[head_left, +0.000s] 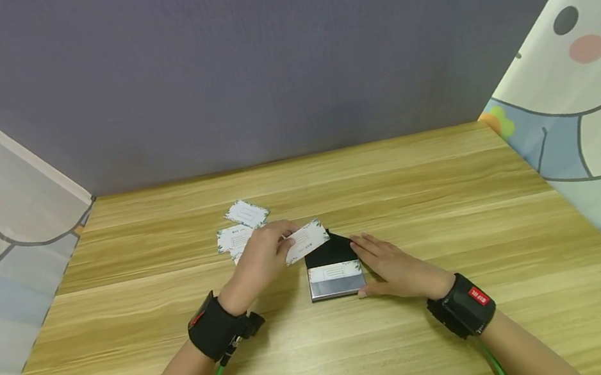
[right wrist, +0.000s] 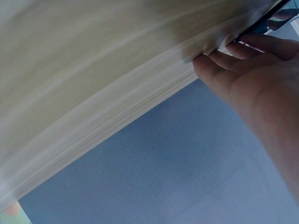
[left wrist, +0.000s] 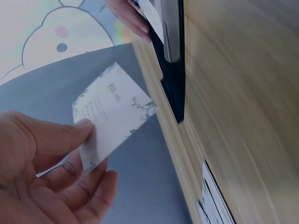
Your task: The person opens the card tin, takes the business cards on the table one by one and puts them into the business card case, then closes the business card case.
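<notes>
My left hand pinches a white card printed with green leaves, thumb on its face in the left wrist view. The card is held up near the top left corner of a card case. This case lies on the table with its black lid folded back; a leaf-printed card shows inside, above a shiny silver front. My right hand rests at the case's right side, fingertips by the lid and thumb by the lower corner. Its fingers look nearly straight in the right wrist view.
Loose cards of the same print, such as the farthest card, lie on the wooden table behind my left hand and partly under it. A dark grey panel stands along the back edge. Cartoon-printed sheets flank both sides.
</notes>
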The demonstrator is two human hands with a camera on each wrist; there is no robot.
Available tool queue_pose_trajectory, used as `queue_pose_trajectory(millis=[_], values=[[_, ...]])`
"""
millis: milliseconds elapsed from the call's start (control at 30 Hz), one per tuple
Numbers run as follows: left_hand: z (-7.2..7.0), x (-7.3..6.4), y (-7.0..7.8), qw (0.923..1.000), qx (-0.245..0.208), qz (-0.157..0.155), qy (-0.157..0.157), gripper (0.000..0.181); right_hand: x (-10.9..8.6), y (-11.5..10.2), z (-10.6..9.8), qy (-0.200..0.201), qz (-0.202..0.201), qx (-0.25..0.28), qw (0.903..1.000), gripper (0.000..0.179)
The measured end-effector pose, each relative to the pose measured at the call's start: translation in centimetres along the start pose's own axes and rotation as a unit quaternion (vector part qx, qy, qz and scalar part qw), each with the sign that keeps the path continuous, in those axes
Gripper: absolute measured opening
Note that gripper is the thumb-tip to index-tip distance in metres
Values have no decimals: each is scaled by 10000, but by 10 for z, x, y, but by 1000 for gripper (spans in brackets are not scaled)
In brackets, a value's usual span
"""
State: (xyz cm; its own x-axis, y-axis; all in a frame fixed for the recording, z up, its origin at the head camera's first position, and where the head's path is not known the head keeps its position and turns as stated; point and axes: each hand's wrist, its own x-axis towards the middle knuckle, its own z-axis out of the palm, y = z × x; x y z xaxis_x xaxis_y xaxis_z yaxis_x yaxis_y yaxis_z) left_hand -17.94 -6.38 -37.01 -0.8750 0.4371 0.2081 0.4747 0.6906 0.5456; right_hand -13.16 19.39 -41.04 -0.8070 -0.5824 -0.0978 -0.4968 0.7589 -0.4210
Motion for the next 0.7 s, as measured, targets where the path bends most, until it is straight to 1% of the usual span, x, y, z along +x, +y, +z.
queue_pose_trajectory(millis=[200, 333, 400, 533, 700], values=[[8, 7, 7, 9989, -325, 303, -125, 18, 1, 1, 1, 1, -1, -70, 10000, 85], [14, 9, 11, 9969, -390, 638, -238, 17, 2, 0, 1, -34, 38, -18, 10000, 86], [18, 8, 11, 9957, -388, 761, -344, 17, 1, 0, 0, -62, 77, 23, 9999, 85], [23, 8, 10, 9940, -384, 914, -472, 15, 1, -2, 0, -109, 133, 32, 9998, 85], [27, 7, 11, 9926, -363, 992, -606, 14, 1, -2, -1, -108, 125, -9, 9999, 84]])
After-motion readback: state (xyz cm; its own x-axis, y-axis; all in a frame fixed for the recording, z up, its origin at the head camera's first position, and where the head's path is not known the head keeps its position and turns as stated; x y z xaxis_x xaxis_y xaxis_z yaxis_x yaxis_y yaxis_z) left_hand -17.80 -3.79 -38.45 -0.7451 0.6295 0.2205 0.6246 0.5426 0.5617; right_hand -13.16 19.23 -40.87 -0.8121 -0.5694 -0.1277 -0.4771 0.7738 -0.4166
